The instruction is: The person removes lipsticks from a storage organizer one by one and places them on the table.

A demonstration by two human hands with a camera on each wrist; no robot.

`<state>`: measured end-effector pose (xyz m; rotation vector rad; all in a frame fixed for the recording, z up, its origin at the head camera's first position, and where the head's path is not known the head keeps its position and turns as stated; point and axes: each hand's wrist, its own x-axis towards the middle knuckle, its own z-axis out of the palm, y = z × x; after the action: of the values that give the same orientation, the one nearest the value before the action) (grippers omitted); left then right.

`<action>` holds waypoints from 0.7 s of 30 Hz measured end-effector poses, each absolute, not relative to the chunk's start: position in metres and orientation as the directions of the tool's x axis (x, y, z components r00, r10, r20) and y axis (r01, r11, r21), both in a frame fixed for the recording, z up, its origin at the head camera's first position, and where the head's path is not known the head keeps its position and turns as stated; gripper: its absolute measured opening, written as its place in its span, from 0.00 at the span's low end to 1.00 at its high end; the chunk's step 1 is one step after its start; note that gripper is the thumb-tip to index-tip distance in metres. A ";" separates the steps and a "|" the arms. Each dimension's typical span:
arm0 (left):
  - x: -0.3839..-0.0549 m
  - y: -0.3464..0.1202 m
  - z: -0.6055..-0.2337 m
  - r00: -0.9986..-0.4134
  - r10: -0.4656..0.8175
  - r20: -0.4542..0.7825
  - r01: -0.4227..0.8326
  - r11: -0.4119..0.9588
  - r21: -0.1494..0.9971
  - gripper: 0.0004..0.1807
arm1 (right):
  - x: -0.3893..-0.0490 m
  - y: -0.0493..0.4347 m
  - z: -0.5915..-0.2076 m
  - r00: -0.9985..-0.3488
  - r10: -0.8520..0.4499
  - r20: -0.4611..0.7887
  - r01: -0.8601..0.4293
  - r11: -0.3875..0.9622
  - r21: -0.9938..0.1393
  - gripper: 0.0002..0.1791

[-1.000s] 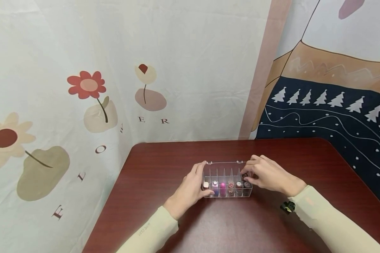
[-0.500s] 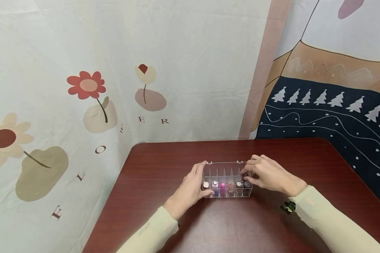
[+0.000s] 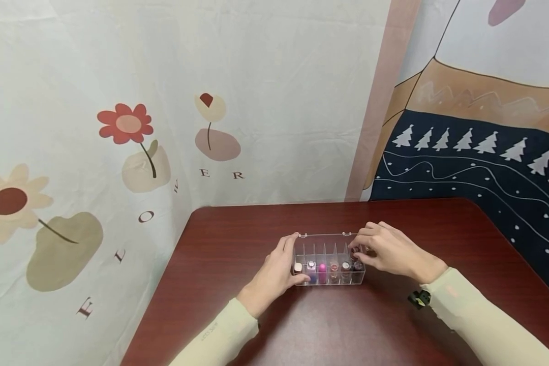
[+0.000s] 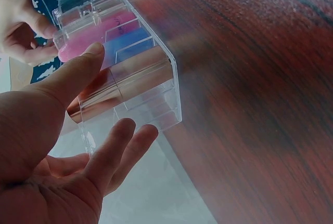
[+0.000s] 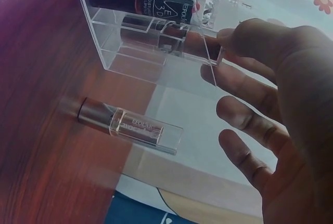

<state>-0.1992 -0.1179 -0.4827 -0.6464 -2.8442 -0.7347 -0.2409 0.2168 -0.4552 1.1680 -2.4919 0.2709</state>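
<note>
A clear plastic box (image 3: 329, 249) with thin dividers stands on the table, lid raised at the back. My left hand (image 3: 274, 269) grips its left end, thumb at the front and fingers behind. Lip colour tubes fill the front row, among them a pink one (image 3: 322, 273) and a blue-purple one (image 3: 311, 273). At the back right compartment, my right hand (image 3: 389, 251) pinches the top of a lipstick tube (image 5: 200, 46) between thumb and forefinger, its lower end inside the box. The right hand's other fingers are spread. A dark labelled tube (image 5: 161, 0) stands in the compartment beside it.
Beside the box's right end, another lipstick tube (image 5: 130, 125) with a clear end stands on the reddish-brown table (image 3: 320, 325). Patterned cloth hangings (image 3: 274, 101) rise behind the table and along its left side.
My right hand has shifted very slightly to the right, still pinching the lipstick tube at the box. The left hand and the box have stayed in place.
</note>
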 end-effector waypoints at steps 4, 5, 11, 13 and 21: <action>-0.199 -0.118 -0.482 -0.897 0.371 0.241 0.441 0.790 0.425 0.62 | -0.240 0.217 -0.453 -0.592 -0.690 0.415 -0.764 0.645 -0.018 0.12; -0.198 -0.118 -0.482 -0.897 0.370 0.241 0.440 0.790 0.426 0.62 | -0.240 0.217 -0.452 -0.594 -0.688 0.417 -0.763 0.646 -0.020 0.12; -0.199 -0.118 -0.483 -0.902 0.365 0.232 0.432 0.789 0.437 0.62 | -0.240 0.219 -0.450 -0.575 -0.681 0.453 -0.772 0.635 -0.024 0.11; -0.199 -0.118 -0.483 -0.905 0.361 0.226 0.426 0.791 0.440 0.63 | -0.241 0.220 -0.450 -0.558 -0.680 0.475 -0.779 0.626 -0.018 0.11; -0.200 -0.117 -0.483 -0.906 0.360 0.224 0.424 0.796 0.433 0.63 | -0.242 0.224 -0.447 -0.517 -0.665 0.539 -0.798 0.602 -0.023 0.12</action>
<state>-0.1999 -0.1174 -0.4832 -0.6254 -2.8521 -0.7344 -0.2423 0.2244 -0.4468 1.1600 -2.3466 0.3689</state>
